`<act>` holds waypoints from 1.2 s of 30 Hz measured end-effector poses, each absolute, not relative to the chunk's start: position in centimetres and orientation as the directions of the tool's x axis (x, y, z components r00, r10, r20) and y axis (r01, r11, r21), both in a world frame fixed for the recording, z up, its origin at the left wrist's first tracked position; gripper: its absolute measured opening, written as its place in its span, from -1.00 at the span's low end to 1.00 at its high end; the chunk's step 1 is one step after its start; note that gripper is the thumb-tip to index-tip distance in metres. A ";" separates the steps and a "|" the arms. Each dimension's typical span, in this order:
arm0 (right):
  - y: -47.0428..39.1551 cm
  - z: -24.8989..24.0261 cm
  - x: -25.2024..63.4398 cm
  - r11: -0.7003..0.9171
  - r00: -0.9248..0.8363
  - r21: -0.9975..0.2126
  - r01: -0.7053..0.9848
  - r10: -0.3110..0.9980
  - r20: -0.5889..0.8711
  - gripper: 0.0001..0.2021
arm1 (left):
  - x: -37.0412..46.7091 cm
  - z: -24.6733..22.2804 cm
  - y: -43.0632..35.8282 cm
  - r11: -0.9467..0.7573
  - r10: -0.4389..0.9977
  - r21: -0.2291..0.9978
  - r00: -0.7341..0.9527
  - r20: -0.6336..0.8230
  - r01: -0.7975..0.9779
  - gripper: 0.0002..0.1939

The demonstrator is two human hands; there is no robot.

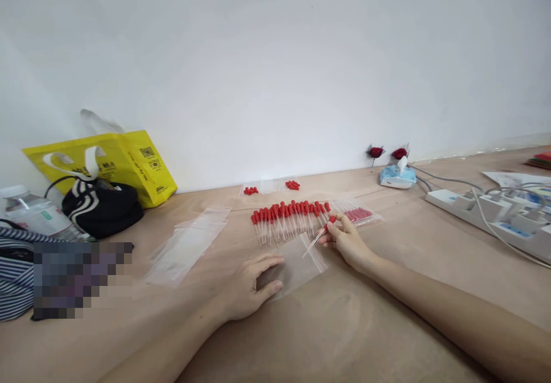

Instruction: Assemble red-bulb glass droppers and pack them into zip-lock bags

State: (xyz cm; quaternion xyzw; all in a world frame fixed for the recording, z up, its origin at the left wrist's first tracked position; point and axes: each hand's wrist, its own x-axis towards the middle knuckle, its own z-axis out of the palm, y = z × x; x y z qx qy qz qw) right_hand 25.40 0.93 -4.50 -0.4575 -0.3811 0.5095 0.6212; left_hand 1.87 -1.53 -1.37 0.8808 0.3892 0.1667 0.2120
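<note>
My right hand [344,239] pinches a glass dropper [317,238] by its red rubber bulb, and the tip slants down over the mouth end of a clear zip bag [297,265]. My left hand [256,285] is curved round the bag's other end, thumb at the near edge and fingers at the far edge. Just beyond the bag lies a row of glass droppers [284,219] with red bulbs, side by side. To the right of that row, filled zip bags [357,212] with red bulbs showing are stacked near my right hand.
Flat clear bags [189,248] lie to the left. Two small groups of red bulbs [293,185] sit near the wall. A yellow bag [150,170], black pouch [103,208] and plastic bottle [38,216] stand at left. A tissue pack [396,178] and power strips [486,211] are at right.
</note>
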 end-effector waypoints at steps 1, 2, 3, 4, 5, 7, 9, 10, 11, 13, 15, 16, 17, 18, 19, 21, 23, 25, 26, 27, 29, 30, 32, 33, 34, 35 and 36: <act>0.8 -4.5 25.3 0.053 0.164 -0.956 -0.287 0.987 0.006 -0.64 | 1.9 -1.3 -1.6 -0.609 0.754 0.503 0.644 0.128 0.613 -0.64; 0.7 -4.6 25.3 0.049 0.135 -0.959 -0.279 0.991 0.011 -0.64 | 1.9 -1.2 -1.6 -0.613 0.751 0.500 0.649 0.126 0.612 -0.64; 0.7 -4.7 25.3 0.050 0.104 -0.965 -0.256 0.994 0.023 -0.64 | 2.0 -1.1 -1.7 -0.615 0.748 0.497 0.652 0.123 0.613 -0.64; 0.7 -4.7 25.4 0.053 0.067 -0.974 -0.219 0.997 0.039 -0.63 | 2.0 -0.9 -1.7 -0.616 0.747 0.493 0.655 0.117 0.615 -0.63; 0.7 -4.8 25.5 0.062 0.027 -0.984 -0.167 0.998 0.058 -0.64 | 2.0 -0.8 -1.7 -0.615 0.747 0.488 0.656 0.109 0.619 -0.63; 0.7 -5.0 26.0 0.104 -0.057 -0.994 -0.037 0.993 0.106 -0.67 | 2.0 -0.8 -1.8 -0.613 0.747 0.482 0.658 0.096 0.626 -0.61; 0.8 -5.0 26.5 0.162 -0.141 -0.982 0.094 0.979 0.148 -0.71 | 2.0 -0.8 -1.7 -0.615 0.746 0.476 0.660 0.092 0.629 -0.59; 0.9 -5.0 26.7 0.184 -0.179 -0.972 0.146 0.971 0.157 -0.73 | 2.0 -0.9 -1.7 -0.615 0.747 0.474 0.659 0.094 0.630 -0.59; 0.9 -5.0 26.9 0.201 -0.215 -0.962 0.186 0.963 0.160 -0.74 | 2.0 -0.9 -1.7 -0.614 0.749 0.472 0.655 0.096 0.633 -0.59; 0.9 -4.9 27.0 0.246 -0.285 -0.942 0.231 0.942 0.176 -0.76 | 2.1 -0.9 -1.7 -0.610 0.753 0.473 0.652 0.093 0.636 -0.59; 0.9 -4.9 26.8 0.317 -0.345 -0.915 0.251 0.912 0.222 -0.78 | 2.2 -0.8 -1.7 -0.607 0.750 0.475 0.657 0.079 0.637 -0.58; 0.9 -4.9 26.6 0.360 -0.369 -0.894 0.267 0.895 0.250 -0.79 | 2.3 -0.8 -1.7 -0.608 0.747 0.476 0.661 0.072 0.635 -0.58; 0.9 -5.0 26.3 0.400 -0.389 -0.869 0.291 0.879 0.274 -0.79 | 2.4 -0.7 -1.7 -0.610 0.743 0.477 0.666 0.065 0.633 -0.57; 0.9 -5.0 26.1 0.431 -0.405 -0.843 0.323 0.868 0.289 -0.79 | 2.5 -0.7 -1.7 -0.614 0.737 0.477 0.673 0.062 0.629 -0.57; 0.8 -5.0 25.9 0.455 -0.414 -0.815 0.359 0.860 0.298 -0.77 | 2.5 -0.7 -1.7 -0.618 0.732 0.478 0.679 0.062 0.624 -0.57; 0.8 -5.0 25.6 0.500 -0.427 -0.756 0.422 0.845 0.321 -0.76 | 2.6 -0.8 -1.6 -0.627 0.721 0.483 0.690 0.064 0.611 -0.57; 0.9 -4.9 25.6 0.546 -0.458 -0.709 0.447 0.820 0.343 -0.76 | 2.6 -1.0 -1.6 -0.631 0.717 0.489 0.693 0.072 0.602 -0.58; 1.2 -4.8 26.1 0.546 -0.456 -0.703 0.456 0.822 0.342 -0.79 | 2.3 -1.1 -1.5 -0.637 0.717 0.501 0.689 0.106 0.586 -0.61; 1.6 -4.7 26.6 0.507 -0.417 -0.720 0.473 0.849 0.325 -0.80 | 2.2 -1.1 -1.6 -0.642 0.718 0.506 0.684 0.132 0.576 -0.64; 2.0 -4.6 27.1 0.439 -0.340 -0.739 0.511 0.893 0.296 -0.82 | 1.9 -1.2 -1.6 -0.647 0.719 0.510 0.676 0.161 0.567 -0.67; 3.2 -4.2 28.4 0.253 -0.114 -0.746 0.616 0.966 0.233 -0.85 | 1.4 -1.2 -1.8 -0.650 0.725 0.514 0.660 0.199 0.559 -0.71; 4.0 -3.9 29.0 0.163 -0.004 -0.730 0.664 0.977 0.214 -0.87 | 1.0 -1.2 -1.8 -0.647 0.730 0.515 0.653 0.203 0.563 -0.72; 5.7 -3.4 30.1 0.047 0.136 -0.685 0.727 0.968 0.210 -0.89 | 0.5 -1.3 -1.9 -0.638 0.733 0.517 0.656 0.180 0.570 -0.72; 6.6 -3.1 30.4 0.010 0.178 -0.668 0.744 0.961 0.213 -0.90 | 0.2 -1.3 -2.0 -0.636 0.729 0.520 0.665 0.163 0.570 -0.72; 7.5 -2.9 30.6 -0.019 0.208 -0.656 0.754 0.955 0.212 -0.91 | 0.1 -1.4 -2.0 -0.637 0.722 0.522 0.676 0.147 0.568 -0.71; 8.3 -2.8 30.6 -0.045 0.233 -0.647 0.761 0.950 0.208 -0.91 | 0.0 -1.5 -2.0 -0.639 0.715 0.523 0.686 0.134 0.564 -0.70; 9.0 -2.7 30.4 -0.065 0.249 -0.640 0.765 0.948 0.201 -0.91 | -0.1 -1.5 -2.0 -0.642 0.708 0.524 0.696 0.123 0.560 -0.69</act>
